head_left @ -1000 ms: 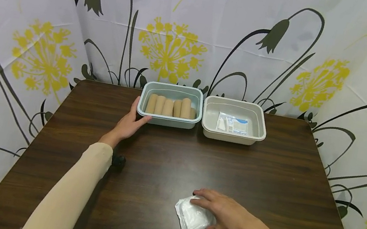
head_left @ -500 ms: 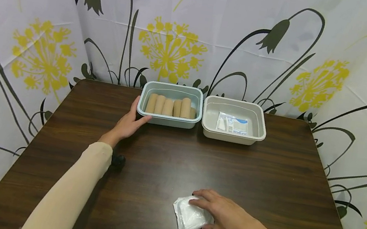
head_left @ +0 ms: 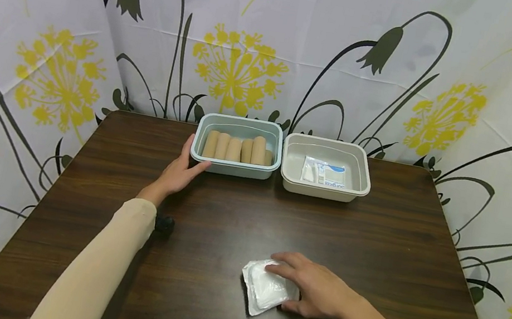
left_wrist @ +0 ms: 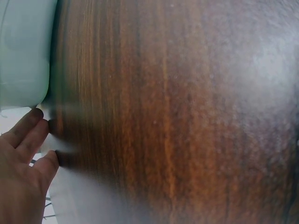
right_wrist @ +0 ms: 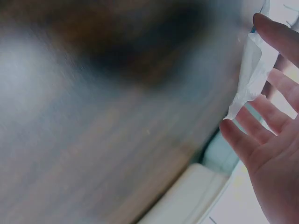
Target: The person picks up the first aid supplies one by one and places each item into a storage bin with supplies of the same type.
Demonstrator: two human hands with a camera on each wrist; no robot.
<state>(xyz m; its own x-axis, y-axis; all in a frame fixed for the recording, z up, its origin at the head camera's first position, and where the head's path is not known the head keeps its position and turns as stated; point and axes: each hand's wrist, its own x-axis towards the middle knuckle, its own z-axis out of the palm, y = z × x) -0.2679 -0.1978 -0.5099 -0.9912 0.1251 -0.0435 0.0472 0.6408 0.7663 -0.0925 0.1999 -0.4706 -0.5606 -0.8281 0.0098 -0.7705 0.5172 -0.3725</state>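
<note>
My right hand (head_left: 322, 292) holds a white square sealed packet (head_left: 267, 288) with a padded middle, thumb on its near edge and fingers over the far one. It is tilted, with a dark shadow under its left edge. In the right wrist view the crinkled packet (right_wrist: 254, 70) sits between thumb and fingertips. My left hand (head_left: 179, 172) rests against the left front corner of a light blue plastic bin (head_left: 234, 170), its thumb at the front rim. The left wrist view shows fingers (left_wrist: 30, 135) nearly straight at the bin's lower corner. Several tan rolls (head_left: 234, 149) lie inside.
Right beside the blue bin stands a beige bin (head_left: 324, 192) holding a flat printed white-and-blue packet (head_left: 325, 173). Both are at the back of the dark wooden table (head_left: 201, 241). A flower-patterned curtain (head_left: 278, 28) hangs behind and at the sides.
The white packet has moved slightly left and away from me in my right hand, and its left edge has risen from the table. My left hand and both bins have stayed put.
</note>
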